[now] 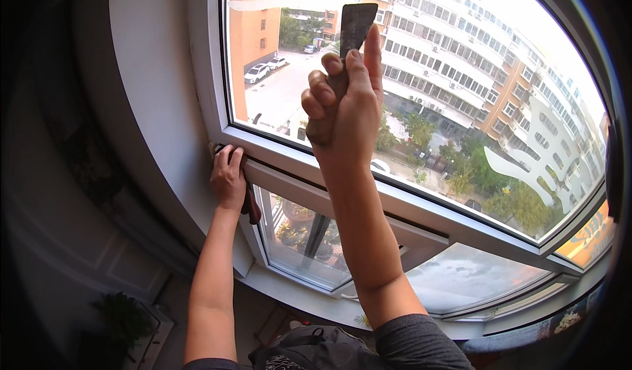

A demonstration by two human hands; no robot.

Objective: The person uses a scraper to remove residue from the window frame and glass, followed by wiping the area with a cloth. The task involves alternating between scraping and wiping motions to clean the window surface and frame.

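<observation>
My right hand (345,97) is raised in front of the large window pane (434,130), closed around the handle of a scraper. The dark flat blade of the scraper (357,24) points up and widens toward its top edge. Whether the blade touches the glass, I cannot tell. At the lower left corner of the pane, my left hand (228,172) has its fingers curled at the white window frame (276,147). A dark, reddish-brown handle-like thing (251,205) hangs beside that palm; the rest of it is hidden by the hand.
White film (543,153) with ragged shapes sticks to the pane at right, and a pale strip (283,2) crosses its upper left. Lower panes (303,238) and a white sill (289,297) lie beneath. A potted plant (120,314) stands at lower left. Buildings and trees show outside.
</observation>
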